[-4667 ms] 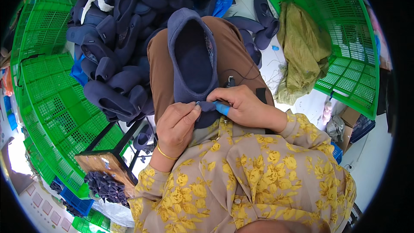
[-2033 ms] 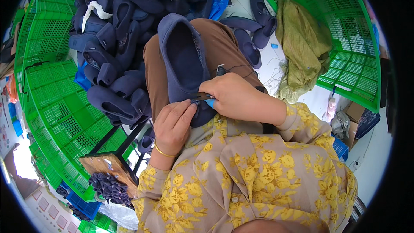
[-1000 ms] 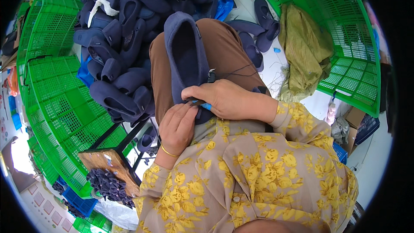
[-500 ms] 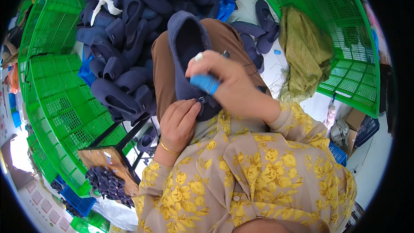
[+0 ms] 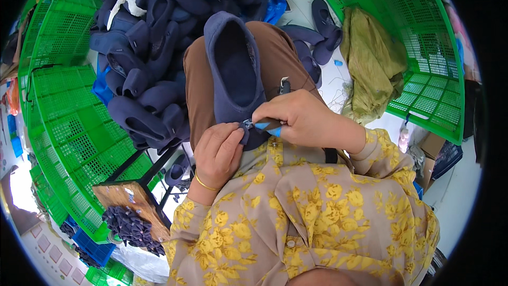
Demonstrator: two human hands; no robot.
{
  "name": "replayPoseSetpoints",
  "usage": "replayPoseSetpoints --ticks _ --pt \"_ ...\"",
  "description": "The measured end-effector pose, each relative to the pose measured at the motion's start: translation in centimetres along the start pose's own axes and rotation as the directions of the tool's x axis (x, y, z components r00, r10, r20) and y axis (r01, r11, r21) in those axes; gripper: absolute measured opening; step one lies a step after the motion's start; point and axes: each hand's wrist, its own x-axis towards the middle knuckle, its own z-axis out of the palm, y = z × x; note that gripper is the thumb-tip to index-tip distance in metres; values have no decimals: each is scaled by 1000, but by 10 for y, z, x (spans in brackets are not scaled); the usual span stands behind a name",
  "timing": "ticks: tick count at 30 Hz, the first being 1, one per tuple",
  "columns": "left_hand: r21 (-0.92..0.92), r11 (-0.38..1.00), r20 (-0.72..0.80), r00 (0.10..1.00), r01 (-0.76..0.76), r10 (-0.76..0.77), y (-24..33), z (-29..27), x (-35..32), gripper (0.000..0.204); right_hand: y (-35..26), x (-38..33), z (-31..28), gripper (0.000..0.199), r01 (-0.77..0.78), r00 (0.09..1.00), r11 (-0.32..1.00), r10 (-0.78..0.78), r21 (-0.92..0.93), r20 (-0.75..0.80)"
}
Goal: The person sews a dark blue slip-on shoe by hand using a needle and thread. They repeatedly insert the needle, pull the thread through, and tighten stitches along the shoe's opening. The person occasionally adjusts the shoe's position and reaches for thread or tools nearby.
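The shoe [image 5: 236,74] rests opening-up on the person's lap [image 5: 283,47], toe toward the floral shirt [image 5: 317,206]. The left hand [image 5: 218,151] pinches a scrap of blue cloth [image 5: 244,133] over the toe. The right hand [image 5: 307,119], with blue tape [image 5: 273,131] on it, grips a dark tool [image 5: 271,123], perhaps snips, though fingers hide much of it. More shoes [image 5: 153,47] lie heaped beyond the left knee; a sack [image 5: 370,63] is off right.

Right hand [image 5: 311,119] back beside left hand [image 5: 216,149]
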Motion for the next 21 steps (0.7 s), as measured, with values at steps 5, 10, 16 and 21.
replayPoseSetpoints --ticks 5,10,16,21 --pt "-3 1000 -5 1000 -9 9 -2 2 -2 35 1 -3 11 33 -5 1000 1000 5 -26 -5" --pt "3 1000 -4 1000 -15 15 -3 1 -1 35 -4 1 10 33 -56 998 996 59 -68 37" --pt "9 1000 0 1000 -1 1 -2 1 0 33 -4 2 11 33 -61 997 996 64 -68 43" --pt "9 1000 -4 1000 0 0 -2 2 0 32 -6 2 14 33 -102 994 991 106 -84 39"
